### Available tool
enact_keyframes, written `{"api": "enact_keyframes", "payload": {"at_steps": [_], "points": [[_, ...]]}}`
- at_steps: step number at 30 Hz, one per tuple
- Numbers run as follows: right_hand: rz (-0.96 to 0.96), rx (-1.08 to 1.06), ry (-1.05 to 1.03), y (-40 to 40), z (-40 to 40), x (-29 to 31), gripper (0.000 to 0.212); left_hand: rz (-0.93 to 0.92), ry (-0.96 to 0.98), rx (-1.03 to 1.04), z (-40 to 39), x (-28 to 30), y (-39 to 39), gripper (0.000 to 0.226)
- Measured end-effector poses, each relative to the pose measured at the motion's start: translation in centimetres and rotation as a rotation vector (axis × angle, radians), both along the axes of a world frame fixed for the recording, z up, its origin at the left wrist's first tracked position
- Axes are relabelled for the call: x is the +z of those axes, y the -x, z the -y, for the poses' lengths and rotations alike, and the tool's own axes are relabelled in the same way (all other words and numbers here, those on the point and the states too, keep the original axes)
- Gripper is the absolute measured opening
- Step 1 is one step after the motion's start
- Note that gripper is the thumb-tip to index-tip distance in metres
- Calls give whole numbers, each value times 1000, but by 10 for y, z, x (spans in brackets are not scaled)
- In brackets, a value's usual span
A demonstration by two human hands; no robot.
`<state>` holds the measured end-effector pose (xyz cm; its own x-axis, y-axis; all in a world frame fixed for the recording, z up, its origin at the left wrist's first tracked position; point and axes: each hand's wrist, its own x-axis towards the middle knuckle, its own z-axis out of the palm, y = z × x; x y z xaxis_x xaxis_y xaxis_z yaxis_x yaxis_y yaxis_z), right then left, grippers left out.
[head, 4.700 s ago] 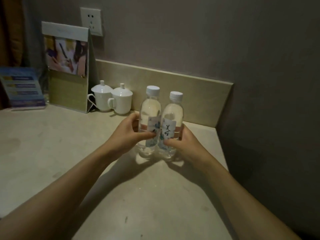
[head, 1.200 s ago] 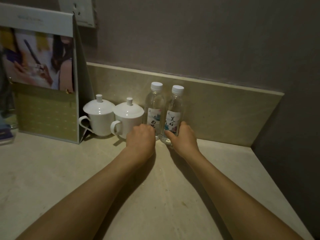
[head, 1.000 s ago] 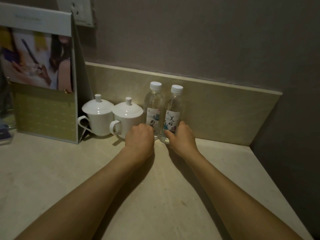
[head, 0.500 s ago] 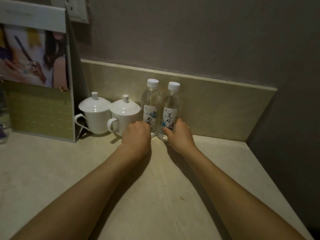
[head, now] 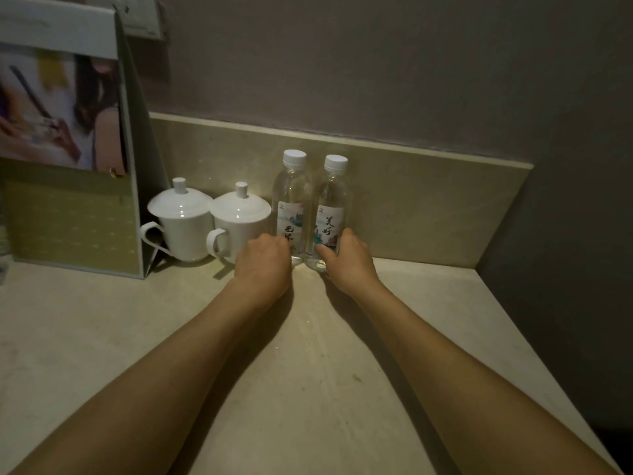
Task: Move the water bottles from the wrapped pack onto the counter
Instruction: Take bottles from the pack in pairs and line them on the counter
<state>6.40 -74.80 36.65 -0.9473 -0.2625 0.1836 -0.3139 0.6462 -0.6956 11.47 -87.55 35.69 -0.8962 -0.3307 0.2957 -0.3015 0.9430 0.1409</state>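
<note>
Two water bottles: left bottle (head: 291, 207) and right bottle (head: 329, 214), upright, touching, on the counter (head: 308, 371) against the backsplash. Left hand (head: 263, 265) fingers grasp the left base; right hand (head: 346, 260) fingers the right.

Two water bottles (head: 310, 207) stand upright side by side, touching, on the counter (head: 308, 371), at its back against the backsplash (head: 411, 200). Left hand (head: 263, 265) at base of left bottle, right hand (head: 346, 260) at base of right bottle, both in front of them. Two lidded cups (head: 209, 224) just left of the bottles, side by side, the nearer one touching or nearly so. Standing display card (head: 68, 149) left of the cups. Wall socket (head: 140, 15) above and behind the card.
</note>
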Motion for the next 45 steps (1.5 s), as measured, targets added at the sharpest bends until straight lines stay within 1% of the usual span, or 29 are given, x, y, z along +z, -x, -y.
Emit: {"api": "enact_keyframes", "payload": {"at_steps": [10, 15, 18, 21, 23, 26, 28, 30, 36, 41, 43, 45], "points": [[25, -8, 2, -3, 0, 3, 36, 38, -10, -13, 0, 2, -3, 17], [75, -12, 33, -9, -2, 4, 38, 43, -99, -24, -1, 5, -8, 17], [77, -3, 52, -17, -9, 10, 41, 31, -128, -32, -11, 13, -16, 21], [52, -15, 32, -26, -28, 19, 46, -3, -171, -59, -34, 21, -22, 35], [26, -24, 34, -33, -47, 26, 50, -41, -193, -88, -58, 28, -28, 39], [-30, -49, 74, -46, -87, 37, 51, -91, -212, -148, -99, 39, -36, 42], [-75, -68, 86, -55, -122, 44, 52, -111, -215, -177, -130, 46, -41, 47], [-112, -97, 121, -66, -163, 50, 51, -143, -226, -201, -164, 51, -47, 47], [-292, -268, 249, -100, -301, 58, 28, -243, -276, -310, -288, 58, -69, 38], [-425, -435, 318, -133, -417, 41, 12, -265, -324, -443, -404, 56, -87, 35], [-419, -484, 331, -145, -462, 28, 7, -244, -344, -493, -448, 52, -94, 31], [-390, -536, 349, -155, -502, 16, 4, -199, -389, -526, -487, 47, -100, 32]]}}
